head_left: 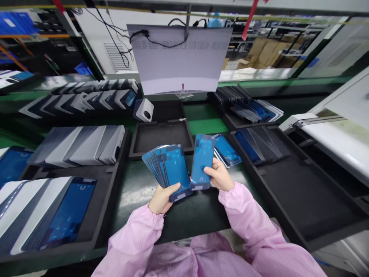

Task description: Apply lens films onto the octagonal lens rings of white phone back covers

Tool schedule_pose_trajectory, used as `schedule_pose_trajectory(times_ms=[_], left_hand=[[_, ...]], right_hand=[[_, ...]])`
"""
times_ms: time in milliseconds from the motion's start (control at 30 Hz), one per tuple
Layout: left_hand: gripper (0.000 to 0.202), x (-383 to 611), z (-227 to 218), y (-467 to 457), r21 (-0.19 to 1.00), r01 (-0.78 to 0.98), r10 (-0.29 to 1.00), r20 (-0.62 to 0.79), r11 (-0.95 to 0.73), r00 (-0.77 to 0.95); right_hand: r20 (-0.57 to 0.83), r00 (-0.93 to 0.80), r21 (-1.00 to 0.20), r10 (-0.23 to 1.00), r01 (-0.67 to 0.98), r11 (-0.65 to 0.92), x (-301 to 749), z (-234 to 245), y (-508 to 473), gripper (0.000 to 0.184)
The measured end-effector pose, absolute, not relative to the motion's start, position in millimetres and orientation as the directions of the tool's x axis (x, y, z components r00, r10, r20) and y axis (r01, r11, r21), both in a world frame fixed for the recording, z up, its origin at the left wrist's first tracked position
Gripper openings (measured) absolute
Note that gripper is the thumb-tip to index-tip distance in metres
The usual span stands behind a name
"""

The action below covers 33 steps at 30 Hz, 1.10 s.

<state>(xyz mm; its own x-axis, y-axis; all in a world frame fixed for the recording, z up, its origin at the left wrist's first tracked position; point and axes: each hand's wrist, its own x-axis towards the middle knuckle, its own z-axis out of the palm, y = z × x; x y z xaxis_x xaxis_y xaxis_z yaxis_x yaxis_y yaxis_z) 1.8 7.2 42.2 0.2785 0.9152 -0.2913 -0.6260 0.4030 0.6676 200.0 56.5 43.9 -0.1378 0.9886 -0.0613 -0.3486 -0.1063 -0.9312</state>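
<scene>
Gripping fanned blue panel stack (170, 169) in left hand (163, 199), edges offset probably for one-by-one picking; pinching single panel (202, 159) in right hand (220, 176), 3 o'clock of stack.

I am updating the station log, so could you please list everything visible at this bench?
fanned panels: a stack, count unclear, blue film, in the left hand
single panel: one, blue film, in the right hand
loose panels: a few, blue, on the bench behind the right hand
centre tray: one, black, ahead of the hands
white box: one, white, behind the centre tray
monitor: one, pale grey, hanging above the bench
left trays: several, black, holding white, grey and blue panels
right tray: one, black, far right
bench: one, green
cardboard boxes: several, brown, background right
sleeves: two, pink
left hand: one, gripping the fan
right hand: one, gripping the single panel
</scene>
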Motion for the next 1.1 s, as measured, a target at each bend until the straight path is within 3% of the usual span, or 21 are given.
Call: schedule_pose_trajectory(times_ms=[200, 433, 700, 967, 1100], left_hand=[[0.055, 6.1, 34.2, 3.3, 0.675, -0.628, 0.922, -0.298, 0.387, 0.248], [0.056, 7.9, 37.2, 2.3, 0.622, -0.635, 0.884, -0.394, 0.459, 0.253], [0.061, 5.1, 41.6, 5.2, 0.657, -0.647, 0.908, -0.393, 0.387, 0.144], [0.057, 8.8, 39.2, 3.3, 0.679, -0.647, 0.932, -0.325, 0.346, 0.158], [0.058, 8.9, 35.9, 2.2, 0.632, -0.663, 0.908, -0.372, 0.401, 0.195]], right_hand=[[-0.073, -0.267, -0.97, 0.961, -0.203, -0.13, 172.3, 29.2, 46.0, 0.037], [-0.128, -0.3, -0.938, 0.945, -0.272, -0.213, 174.7, 30.2, 44.4, 0.037], [-0.106, -0.138, -0.897, 0.985, -0.414, -0.155, 194.2, 42.0, 52.6, 0.039], [-0.181, -0.253, -0.906, 0.95, -0.333, -0.261, 175.7, 28.5, 44.0, 0.033], [-0.22, -0.304, -0.881, 0.927, -0.346, -0.323, 169.7, 24.6, 41.3, 0.036]])
